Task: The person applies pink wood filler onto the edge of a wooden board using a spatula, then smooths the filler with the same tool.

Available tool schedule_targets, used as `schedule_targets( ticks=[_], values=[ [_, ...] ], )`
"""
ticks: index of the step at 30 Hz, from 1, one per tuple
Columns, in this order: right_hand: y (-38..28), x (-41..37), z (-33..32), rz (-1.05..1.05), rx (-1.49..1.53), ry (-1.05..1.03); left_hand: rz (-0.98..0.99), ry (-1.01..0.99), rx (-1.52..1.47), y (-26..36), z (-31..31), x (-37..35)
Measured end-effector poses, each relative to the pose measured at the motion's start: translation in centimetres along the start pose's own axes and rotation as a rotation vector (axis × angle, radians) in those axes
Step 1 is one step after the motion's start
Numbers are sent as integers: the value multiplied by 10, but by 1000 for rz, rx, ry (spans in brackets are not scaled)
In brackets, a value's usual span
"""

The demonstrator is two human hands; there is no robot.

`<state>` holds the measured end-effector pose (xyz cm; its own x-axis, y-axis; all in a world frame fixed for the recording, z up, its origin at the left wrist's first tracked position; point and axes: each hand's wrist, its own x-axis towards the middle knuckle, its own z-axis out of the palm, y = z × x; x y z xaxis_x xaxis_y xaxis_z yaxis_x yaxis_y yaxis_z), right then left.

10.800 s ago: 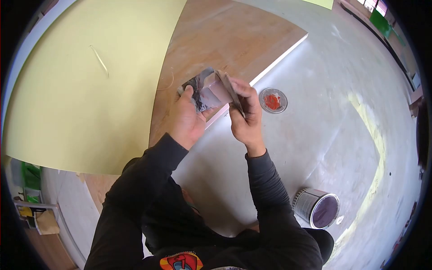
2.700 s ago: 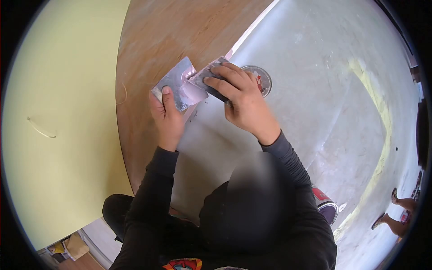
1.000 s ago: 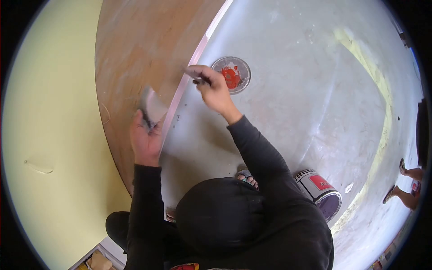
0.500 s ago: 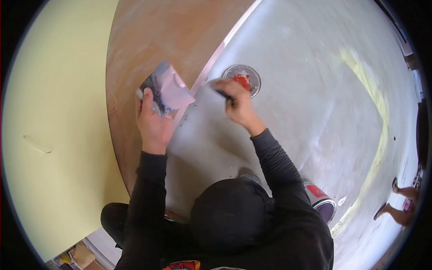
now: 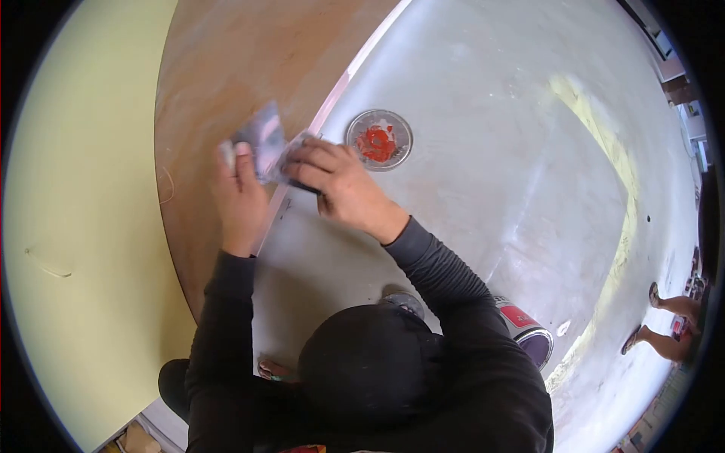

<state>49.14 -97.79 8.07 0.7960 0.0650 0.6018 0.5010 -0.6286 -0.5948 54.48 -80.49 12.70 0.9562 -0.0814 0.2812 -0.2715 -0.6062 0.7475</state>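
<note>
metal blade (image 5: 262,137) in left hand (image 5: 240,192); right hand (image 5: 341,190) presses scraper (image 5: 300,183) against it

The grey floor (image 5: 483,151) carried a wooden board (image 5: 242,68) at upper left, a red-smeared lid (image 5: 379,140) beside it, a tin (image 5: 526,332) lower right.

Broad blade (image 5: 260,136), upper centre-left: dull grey metal, smeared with pale paste; small blade (image 5: 294,140): metal, blurred; board (image 5: 226,75): bare matt wood, grainy; floor (image 5: 491,174): smooth concrete, faint sheen; lid (image 5: 400,127): shiny tin, red paste; can (image 5: 521,332): glossy metal; sheet (image 5: 75,189): smooth, matt yellow.
</note>
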Motion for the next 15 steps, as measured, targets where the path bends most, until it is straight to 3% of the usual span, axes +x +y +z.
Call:
schedule_targets(
  ticks=[2, 3, 4, 8, 10, 11, 13, 15],
  values=[
    [17, -9, 10, -16, 381, -142, -38, 90, -137, -7, -5, 14],
    [27, -7, 6, 40, 506, -132, -30, 237, -367, 1, -14, 22],
    [44, -9, 7, 126, 492, -30, -22, 390, -591, 6, -24, 27],
    [143, -8, 32, 397, 241, 405, -48, 433, -686, 5, -50, 13],
    [175, 3, 39, 428, 211, 508, -35, 348, -29, -8, -59, -3],
    [183, 10, 43, 413, 102, 545, -34, 341, -28, -6, -59, -7],
    [199, 23, 51, 403, -8, 581, -255, 449, -718, 17, -55, -12],
    [212, 33, 65, 455, 33, 653, -225, 444, -612, 7, -57, -18]
  ],
)
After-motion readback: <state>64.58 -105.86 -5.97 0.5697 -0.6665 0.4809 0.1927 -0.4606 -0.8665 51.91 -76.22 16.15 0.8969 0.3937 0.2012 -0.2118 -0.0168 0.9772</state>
